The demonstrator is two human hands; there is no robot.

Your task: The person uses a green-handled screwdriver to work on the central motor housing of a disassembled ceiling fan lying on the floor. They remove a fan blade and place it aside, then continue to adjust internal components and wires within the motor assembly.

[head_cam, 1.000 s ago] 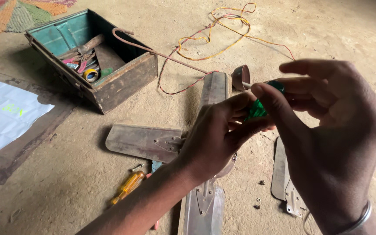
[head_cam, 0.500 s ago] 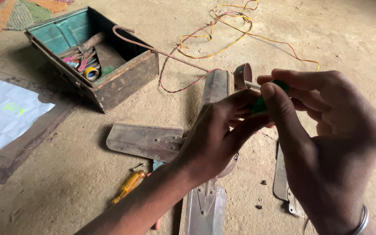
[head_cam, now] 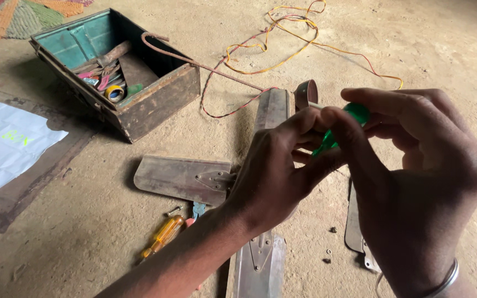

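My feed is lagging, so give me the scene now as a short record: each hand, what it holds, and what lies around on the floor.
left hand: fingers closed on the green-handled tool
right hand: curled round the same tool from the other side; metal bangle at the wrist
below the hands: grey fan blades on the dirt floor
floor, near left: yellow-handled screwdriver
far left: open metal toolbox with tools inside
beyond: loose yellow and red wire
left edge: white paper sheet

A single head-worn camera looks steeply down and forward at the dirt floor [head_cam: 426, 44]. It sits close above the hands; no second view exists.
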